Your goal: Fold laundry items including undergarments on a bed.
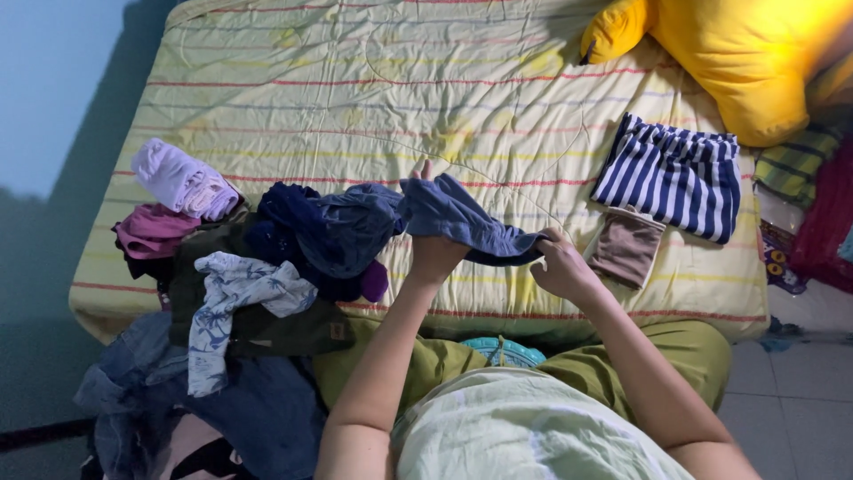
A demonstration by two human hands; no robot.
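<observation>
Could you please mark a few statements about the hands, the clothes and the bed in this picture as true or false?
1. Both hands hold the dark blue cloth garment. True: the left hand and the right hand each grip it.
2. The folded blue-and-white striped garment lies in the clothes heap. False: it lies apart, on the person's right side of the yellow striped bedcover.
3. A small folded brown cloth lies beside the striped garment. True.
4. The unsorted heap of clothes is on the person's right. False: it is on the left.
5. The big yellow cushion sits on the floor. False: it rests at the bed's far right corner.
</observation>
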